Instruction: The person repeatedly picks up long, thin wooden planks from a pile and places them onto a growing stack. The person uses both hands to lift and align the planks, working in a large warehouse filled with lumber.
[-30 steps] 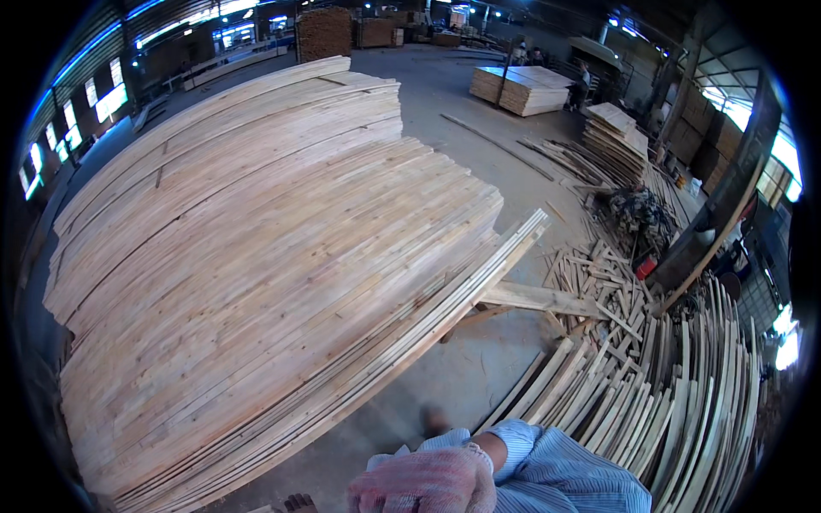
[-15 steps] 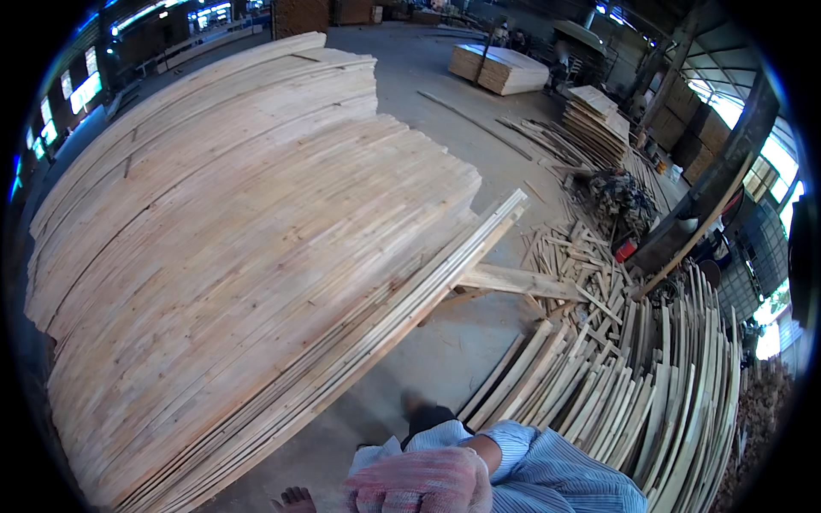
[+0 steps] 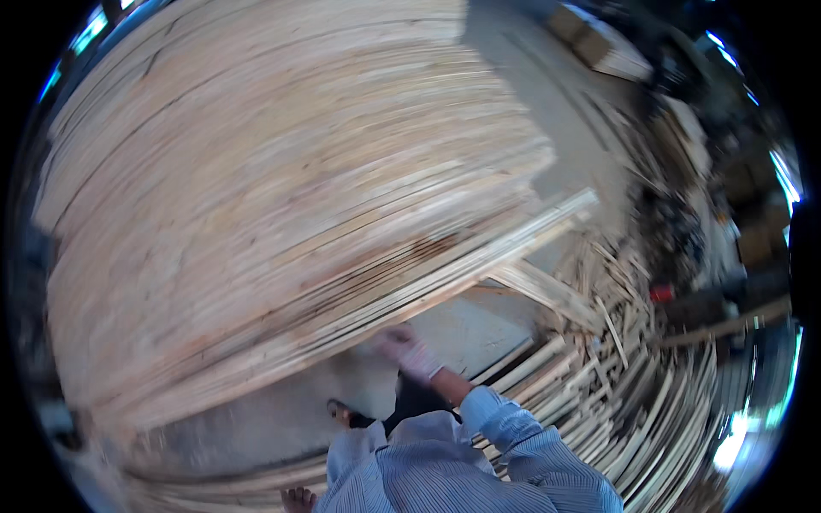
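Observation:
A long stack of pale wooden strips runs along the near edge of a broad bed of boards. My right hand, in a whitish-pink glove, reaches forward to just below that near edge. Motion smears its fingers, and I cannot tell whether they touch the wood. My left hand shows only partly at the bottom of the view, low beside my striped shirt. Its fingers are apart, and nothing is seen in them.
To the right, many long narrow strips lie in a heap, with short offcuts beyond. A plank juts out from under the stack toward them. A bundle of boards stands at the far right. My foot is on the floor below the stack.
The view has tipped downward and swung, blurring the scene. My right hand has moved from close to my body forward to the stack's near edge. My left hand stays low.

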A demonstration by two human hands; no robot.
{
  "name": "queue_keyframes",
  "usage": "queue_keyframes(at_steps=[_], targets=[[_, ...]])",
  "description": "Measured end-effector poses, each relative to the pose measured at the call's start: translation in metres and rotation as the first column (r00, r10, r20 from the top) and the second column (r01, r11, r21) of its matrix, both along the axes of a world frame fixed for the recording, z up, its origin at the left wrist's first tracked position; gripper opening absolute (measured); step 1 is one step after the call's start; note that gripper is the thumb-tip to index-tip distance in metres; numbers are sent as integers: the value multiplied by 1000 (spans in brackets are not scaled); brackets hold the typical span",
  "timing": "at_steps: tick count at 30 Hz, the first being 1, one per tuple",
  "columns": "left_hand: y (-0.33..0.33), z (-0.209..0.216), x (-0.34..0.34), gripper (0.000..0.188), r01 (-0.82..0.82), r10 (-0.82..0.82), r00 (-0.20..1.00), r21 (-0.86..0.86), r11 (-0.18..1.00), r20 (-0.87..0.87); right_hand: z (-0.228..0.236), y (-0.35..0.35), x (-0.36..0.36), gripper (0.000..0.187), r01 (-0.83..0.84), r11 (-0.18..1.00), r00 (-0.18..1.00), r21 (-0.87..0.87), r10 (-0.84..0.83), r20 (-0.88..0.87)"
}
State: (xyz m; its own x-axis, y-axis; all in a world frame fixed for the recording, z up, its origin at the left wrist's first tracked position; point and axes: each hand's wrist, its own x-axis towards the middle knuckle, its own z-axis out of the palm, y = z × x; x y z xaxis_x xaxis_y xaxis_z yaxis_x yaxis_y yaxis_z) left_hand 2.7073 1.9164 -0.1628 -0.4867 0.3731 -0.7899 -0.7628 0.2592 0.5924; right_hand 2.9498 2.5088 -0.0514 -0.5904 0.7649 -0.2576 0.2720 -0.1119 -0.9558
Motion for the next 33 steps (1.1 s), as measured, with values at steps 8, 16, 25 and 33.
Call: queue_keyframes(at_steps=[8, 16, 25, 33], targets=[[98, 111, 206, 43, -300, 447, 855, -451, 841, 264, -219, 160, 83, 38, -655, 741, 517, 148, 295, 804], [185, 166, 290, 44, -134, 276, 955, -672, 728, 109, -306, 249, 40, 61, -869, 338, 392, 361, 26, 920], [166, 104, 347, 46, -525, 636, 753, -432, 734, 166, -298, 300, -36, 31, -903, 263, -206, -340, 430, 879], [171, 74, 237, 42, -414, 490, 849, -331, 848, 195, -223, 212, 31, 39, -975, 210, 124, 68, 266, 956]])
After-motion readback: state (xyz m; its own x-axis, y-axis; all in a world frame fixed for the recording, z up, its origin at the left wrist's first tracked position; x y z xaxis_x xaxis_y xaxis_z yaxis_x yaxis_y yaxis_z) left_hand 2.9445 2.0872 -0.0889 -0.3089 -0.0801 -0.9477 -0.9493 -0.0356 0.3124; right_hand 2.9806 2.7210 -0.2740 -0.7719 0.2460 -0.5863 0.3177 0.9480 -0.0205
